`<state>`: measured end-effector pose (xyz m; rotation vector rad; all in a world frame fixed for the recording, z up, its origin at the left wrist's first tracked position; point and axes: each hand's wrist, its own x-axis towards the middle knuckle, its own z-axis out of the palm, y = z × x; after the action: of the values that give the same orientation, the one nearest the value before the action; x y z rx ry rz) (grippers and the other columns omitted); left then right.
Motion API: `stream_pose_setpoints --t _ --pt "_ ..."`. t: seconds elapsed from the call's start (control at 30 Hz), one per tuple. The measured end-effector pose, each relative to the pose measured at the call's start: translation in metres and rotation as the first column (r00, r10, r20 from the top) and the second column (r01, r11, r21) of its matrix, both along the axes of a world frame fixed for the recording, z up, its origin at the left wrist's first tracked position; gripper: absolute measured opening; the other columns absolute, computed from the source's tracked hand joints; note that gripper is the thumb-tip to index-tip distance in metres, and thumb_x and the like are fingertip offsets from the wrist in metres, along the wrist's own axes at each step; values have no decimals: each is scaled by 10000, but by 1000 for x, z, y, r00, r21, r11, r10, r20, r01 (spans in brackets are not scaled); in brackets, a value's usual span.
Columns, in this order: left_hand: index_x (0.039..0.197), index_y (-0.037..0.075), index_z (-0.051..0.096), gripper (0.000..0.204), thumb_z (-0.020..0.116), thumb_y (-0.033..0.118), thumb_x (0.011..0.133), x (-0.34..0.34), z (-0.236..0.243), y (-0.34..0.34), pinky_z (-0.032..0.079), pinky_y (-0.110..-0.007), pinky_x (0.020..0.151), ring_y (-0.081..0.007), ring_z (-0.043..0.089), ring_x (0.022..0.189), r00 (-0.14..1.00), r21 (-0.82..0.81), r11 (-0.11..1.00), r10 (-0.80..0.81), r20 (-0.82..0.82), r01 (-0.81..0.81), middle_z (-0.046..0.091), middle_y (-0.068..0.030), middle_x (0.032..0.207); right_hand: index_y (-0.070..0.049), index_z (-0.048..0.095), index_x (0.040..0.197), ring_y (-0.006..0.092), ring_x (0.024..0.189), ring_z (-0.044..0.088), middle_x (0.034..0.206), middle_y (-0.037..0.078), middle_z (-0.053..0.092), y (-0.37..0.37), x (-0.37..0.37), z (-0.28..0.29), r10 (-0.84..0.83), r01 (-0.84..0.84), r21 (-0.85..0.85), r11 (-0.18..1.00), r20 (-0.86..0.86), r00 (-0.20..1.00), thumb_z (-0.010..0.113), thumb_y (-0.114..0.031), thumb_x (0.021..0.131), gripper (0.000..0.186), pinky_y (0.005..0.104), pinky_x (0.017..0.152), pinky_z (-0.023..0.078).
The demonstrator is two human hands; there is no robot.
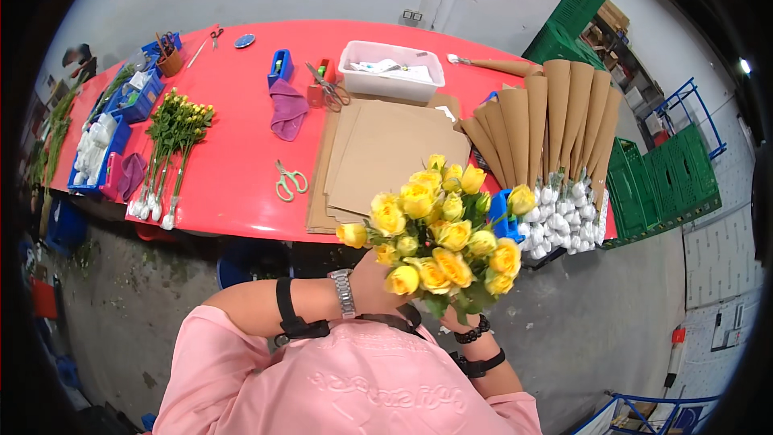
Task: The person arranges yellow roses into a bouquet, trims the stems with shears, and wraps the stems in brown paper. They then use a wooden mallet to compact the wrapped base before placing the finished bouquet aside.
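Close to my chest, in front of the table's near edge, is a bunch of yellow roses (439,229) with its blooms facing up. My left hand (377,283) is closed at the bunch from the left, just beneath the blooms, which cover its fingertips. Lower, on the right, my right hand (457,321) grips the bunch among the green leaves. Most of the stems are hidden. Just beyond the flowers lies a stack of brown paper sheets (390,157). Green-handled scissors (290,181) rest on the red table (233,201) left of the paper.
Paper-wrapped bunches (555,121) with white-covered stem ends stand at right, beside green crates (664,177). A white bin (390,72), tape dispenser (320,89) and purple cloth (288,109) are farther back. Loose yellow roses (173,125) and a blue basket (105,153) occupy the left.
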<state>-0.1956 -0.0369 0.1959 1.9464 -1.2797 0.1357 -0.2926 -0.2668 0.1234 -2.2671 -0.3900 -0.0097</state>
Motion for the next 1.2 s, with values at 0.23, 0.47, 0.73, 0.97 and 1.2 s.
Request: stream_pose_setpoints --t 0.23,0.47,0.73,0.97,1.2 --pt "1043 74 721 310 703 341 886 75 -35 -25 541 -466 836 -355 682 942 938 538 842 165 -305 27 697 -172 997 -19 610 1304 127 977 623 1034 44 680 -28 27 9 -133 292 509 810 -326 936 548 -183 1067 295 302 893 501" --pt "1170 42 686 453 734 330 823 169 -196 -33 491 -438 997 -339 618 1160 983 527 842 174 -62 -116 660 -160 1229 11 584 1328 74 665 471 795 12 574 -57 71 45 -303 551 573 606 -474 827 484 -209 1091 338 233 612 404" --pt "1427 -79 504 856 753 458 810 220 -212 -27 317 -487 1183 -336 383 1446 983 713 701 -122 140 -15 436 -198 1544 16 575 1312 75 549 381 707 24 528 -41 118 87 -255 707 505 496 -694 674 477 -258 1091 366 244 500 302" --pt "1208 3 664 531 680 381 836 237 -221 -16 371 -494 1107 -331 472 1329 986 554 828 -151 73 86 559 -143 1389 0 591 1287 82 514 322 668 12 488 -33 154 103 158 668 704 243 -708 688 454 -319 1103 393 250 478 256" --pt "754 108 699 179 621 247 836 251 -224 -13 513 -437 836 -289 681 839 989 462 881 -45 -143 107 701 -78 899 0 601 1270 113 615 471 717 31 532 -37 200 85 -311 646 402 649 -635 707 531 -200 1068 293 262 563 398"
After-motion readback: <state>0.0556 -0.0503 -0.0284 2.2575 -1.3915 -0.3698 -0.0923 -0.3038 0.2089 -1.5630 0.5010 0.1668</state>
